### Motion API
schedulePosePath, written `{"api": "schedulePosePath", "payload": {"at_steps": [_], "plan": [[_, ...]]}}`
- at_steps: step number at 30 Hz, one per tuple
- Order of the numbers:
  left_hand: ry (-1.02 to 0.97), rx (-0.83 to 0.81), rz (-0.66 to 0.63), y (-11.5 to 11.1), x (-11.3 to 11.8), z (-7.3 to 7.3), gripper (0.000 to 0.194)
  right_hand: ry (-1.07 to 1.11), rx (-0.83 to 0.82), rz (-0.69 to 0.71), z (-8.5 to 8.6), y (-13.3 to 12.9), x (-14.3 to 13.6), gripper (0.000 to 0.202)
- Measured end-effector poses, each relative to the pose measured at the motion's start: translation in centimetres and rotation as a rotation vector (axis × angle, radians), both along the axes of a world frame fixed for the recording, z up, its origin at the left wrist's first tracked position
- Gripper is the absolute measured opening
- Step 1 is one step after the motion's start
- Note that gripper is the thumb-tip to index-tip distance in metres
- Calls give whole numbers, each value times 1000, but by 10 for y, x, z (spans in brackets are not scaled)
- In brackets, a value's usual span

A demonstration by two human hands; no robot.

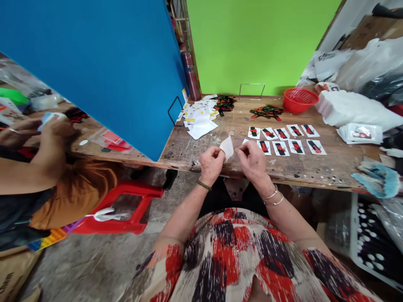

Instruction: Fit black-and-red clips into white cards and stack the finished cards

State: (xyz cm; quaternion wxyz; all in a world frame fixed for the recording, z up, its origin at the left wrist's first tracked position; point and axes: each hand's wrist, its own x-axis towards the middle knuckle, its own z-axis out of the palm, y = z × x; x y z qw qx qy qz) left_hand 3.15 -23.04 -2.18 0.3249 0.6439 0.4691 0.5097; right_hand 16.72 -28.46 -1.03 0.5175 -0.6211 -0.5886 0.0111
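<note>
My left hand (212, 164) pinches a small white sheet, perhaps a paper or sleeve (227, 148), just above the table's front edge. Close to its right side is my right hand (252, 160), thumb and fingers pressed together; what they hold, if anything, is too small to name. Beyond and to the right of that hand lie two rows of white cards (281, 148), each with red and black pieces on it. One card is partly hidden under my right hand. A pile of white slips (201, 119) lies farther back on the left.
Red and dark pieces lie in two heaps, a left heap (224, 103) and a right heap (267, 111). A red basket (300, 100), stacked packets (360, 133) and a blue cloth (378, 178) sit rightward. A flask (191, 77) stands beside the blue panel (103, 63). Leftward, another person's hands (53, 126) work.
</note>
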Motion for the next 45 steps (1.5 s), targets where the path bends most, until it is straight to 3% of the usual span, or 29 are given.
{"api": "schedulePosePath", "payload": {"at_steps": [3, 6, 10, 15, 20, 23, 26, 31, 33, 35, 38, 40, 43, 45], "plan": [[-131, -60, -133, -7, 8, 4, 12, -11, -61, 172, 1, 2, 2, 10], [-241, -137, -198, -11, 11, 7, 12, -70, -93, 253, -1, 1, 1, 13], [-304, -206, -283, -10, 10, 1, 13, -146, -127, 163, -1, -3, 3, 18], [-358, -232, -274, -8, 11, -8, 15, -185, -200, 203, 2, -5, 7, 14], [-391, -305, -323, -13, 14, -6, 17, -239, -239, 170, 5, -6, 9, 14], [-282, -214, -305, -16, 16, -2, 17, -309, -264, 35, 2, -9, 2, 20], [-106, -107, -218, -16, 16, 1, 11, -375, -270, -115, -8, -9, -7, 20], [239, 18, -57, -13, 13, 4, 11, -401, -196, -248, -25, -5, -10, 17], [311, 56, -7, -14, 13, 5, 13, -367, -171, -273, -27, -4, -9, 17], [313, 84, -7, -16, 16, 8, 14, -325, -138, -203, -26, -5, -9, 17], [260, 123, -90, -22, 20, 16, 16, -223, -95, -15, -19, -4, -3, 22], [181, 96, -195, -29, 22, 21, 16, -119, -73, 23, -14, 0, 6, 22], [-103, -137, -309, -36, 20, 21, 9, 175, -33, -1, -6, 6, 21, 13], [-410, -373, -295, -35, 20, 16, 22, 520, -38, 40, -3, 9, 25, 15]]}}
